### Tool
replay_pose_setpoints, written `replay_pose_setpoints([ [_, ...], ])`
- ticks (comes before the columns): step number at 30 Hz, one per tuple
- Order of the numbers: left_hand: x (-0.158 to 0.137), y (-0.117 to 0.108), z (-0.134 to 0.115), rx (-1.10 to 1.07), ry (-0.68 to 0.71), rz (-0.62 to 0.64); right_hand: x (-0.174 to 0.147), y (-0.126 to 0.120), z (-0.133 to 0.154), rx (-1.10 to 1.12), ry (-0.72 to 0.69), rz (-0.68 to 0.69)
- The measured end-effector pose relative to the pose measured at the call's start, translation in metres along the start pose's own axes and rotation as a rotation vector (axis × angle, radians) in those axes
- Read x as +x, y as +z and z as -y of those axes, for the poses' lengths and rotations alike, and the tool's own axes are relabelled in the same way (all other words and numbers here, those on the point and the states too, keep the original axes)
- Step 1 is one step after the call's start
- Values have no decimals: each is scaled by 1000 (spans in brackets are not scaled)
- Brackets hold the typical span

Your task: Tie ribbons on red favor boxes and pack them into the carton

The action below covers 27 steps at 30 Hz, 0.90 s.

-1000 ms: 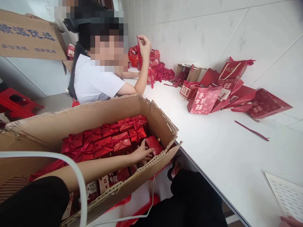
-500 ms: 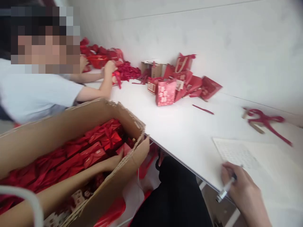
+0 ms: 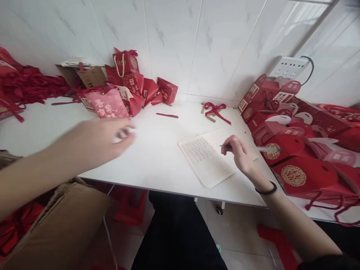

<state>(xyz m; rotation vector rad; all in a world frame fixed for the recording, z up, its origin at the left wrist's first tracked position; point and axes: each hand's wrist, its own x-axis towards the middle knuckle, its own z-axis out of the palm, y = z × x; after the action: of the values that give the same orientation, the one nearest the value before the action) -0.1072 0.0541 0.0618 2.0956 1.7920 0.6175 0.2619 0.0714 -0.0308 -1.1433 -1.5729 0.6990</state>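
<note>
My left hand (image 3: 99, 140), blurred by motion, is above the white table (image 3: 152, 159) in front of a pink-red gift box (image 3: 108, 103). Its fingers are curled, with a gap between thumb and fingertips, and nothing shows in it. My right hand (image 3: 239, 153), with a dark band at the wrist, grips a pen (image 3: 270, 149), tip pointing left. Below it lies an open notebook (image 3: 215, 174), its left page partly filled with rows of handwriting and the other page partly covered by the hand.
A cardboard box (image 3: 75, 221) with red packages stands at lower left. Red gift boxes (image 3: 294, 174) crowd the right side under a power strip (image 3: 289, 67). Red ribbon (image 3: 215, 111) and a ribbon strip (image 3: 167, 115) lie near the wall. Crumpled red ribbons (image 3: 36, 84) sit at far left.
The view has swung right, and the other person is out of sight. My left hand has come out of the cardboard box to above the table. My right hand still holds the pen, now over the notebook.
</note>
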Motion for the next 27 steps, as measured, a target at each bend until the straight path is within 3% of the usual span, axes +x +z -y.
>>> replay_pose_setpoints([
  [2,43,45,-47,172,99,78,16,3,-14,40,133,44],
  [5,93,121,-93,123,288,224,27,8,-36,147,268,-38],
  [8,116,184,-110,-20,360,163,27,5,-52,182,308,-76],
  [11,119,218,-110,-124,298,128,25,-1,-57,178,321,-75],
  [16,121,222,-95,-38,399,241,20,5,-50,231,359,-96],
  [22,126,210,-90,-71,394,394,11,18,-41,79,236,-45],
  [27,118,212,-99,-105,340,384,9,21,-42,-53,249,35],
])
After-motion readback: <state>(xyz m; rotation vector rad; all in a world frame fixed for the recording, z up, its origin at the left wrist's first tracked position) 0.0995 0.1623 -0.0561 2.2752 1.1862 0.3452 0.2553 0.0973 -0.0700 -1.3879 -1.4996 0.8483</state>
